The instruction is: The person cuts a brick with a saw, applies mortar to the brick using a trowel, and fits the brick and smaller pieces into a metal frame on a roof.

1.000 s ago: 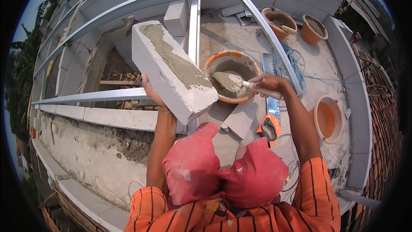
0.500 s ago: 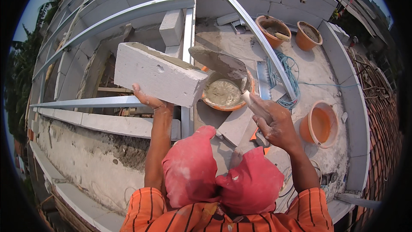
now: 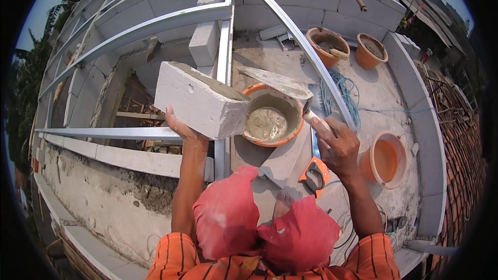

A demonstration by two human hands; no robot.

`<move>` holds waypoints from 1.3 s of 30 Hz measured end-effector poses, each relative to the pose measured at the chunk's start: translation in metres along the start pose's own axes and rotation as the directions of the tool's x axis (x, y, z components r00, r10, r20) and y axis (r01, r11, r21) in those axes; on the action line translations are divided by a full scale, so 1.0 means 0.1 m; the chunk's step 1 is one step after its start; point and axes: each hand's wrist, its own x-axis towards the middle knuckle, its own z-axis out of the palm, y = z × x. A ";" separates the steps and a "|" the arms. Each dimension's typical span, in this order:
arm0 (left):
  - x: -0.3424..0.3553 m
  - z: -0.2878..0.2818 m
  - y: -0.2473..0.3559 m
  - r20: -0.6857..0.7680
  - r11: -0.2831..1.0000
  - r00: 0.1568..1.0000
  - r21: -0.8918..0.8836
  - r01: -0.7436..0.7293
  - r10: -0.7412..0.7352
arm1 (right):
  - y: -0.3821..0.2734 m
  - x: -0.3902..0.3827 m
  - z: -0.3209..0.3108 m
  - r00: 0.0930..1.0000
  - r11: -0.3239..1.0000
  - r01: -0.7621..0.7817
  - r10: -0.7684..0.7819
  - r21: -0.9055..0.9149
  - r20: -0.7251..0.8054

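A white aerated concrete block (image 3: 196,101) rests on my left hand (image 3: 179,125), whose fingers grip it from beneath and at its near side. Grey mortar (image 3: 210,80) coats the block's long upper face. My right hand (image 3: 338,142) is closed round the pale handle of a trowel (image 3: 280,82), its broad blade reaching left over the far rim of an orange bucket (image 3: 296,137). Wet grey mortar (image 3: 266,123) fills the bottom of that bucket. The blade sits close to the block's right end without visibly touching it.
Metal channel bars (image 3: 135,26) cross at left above an opening in the floor. A handsaw (image 3: 314,175) with an orange handle lies by my right knee. Orange buckets (image 3: 386,159) stand at right and far back, near a coil of blue hose (image 3: 340,93). Low block walls (image 3: 423,103) enclose the area.
The block has shifted a little right and turned its end more toward me. The trowel has flipped from its mortar-smeared face to a paler one, with my right hand turning and moving slightly right.
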 end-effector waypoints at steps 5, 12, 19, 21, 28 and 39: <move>-0.14 0.15 0.10 0.073 0.994 0.992 0.045 0.096 -0.099 | 0.02 -0.01 0.37 0.990 0.995 0.097 -0.097 -0.011 -0.106; -0.19 -0.01 0.11 0.307 0.956 0.905 0.114 0.271 -0.294 | 0.21 0.40 0.91 0.978 0.989 0.144 -0.138 0.027 -0.154; -0.31 -0.09 0.12 0.332 0.927 0.865 0.126 0.354 -0.375 | 0.45 0.31 1.15 0.996 0.999 -0.007 0.012 0.053 -0.085; -0.31 -0.09 0.11 0.340 0.923 0.859 0.124 0.364 -0.384 | 0.51 0.27 1.09 0.996 0.997 -0.066 0.068 0.041 -0.064; -0.31 -0.11 0.09 0.339 0.913 0.849 0.110 0.393 -0.407 | 0.18 0.38 1.16 0.997 0.989 -0.043 0.052 0.139 -0.063; -0.32 0.05 0.36 0.246 0.970 0.966 0.240 0.019 -0.080 | 0.47 0.39 1.57 0.360 0.960 -0.084 0.280 -0.268 0.890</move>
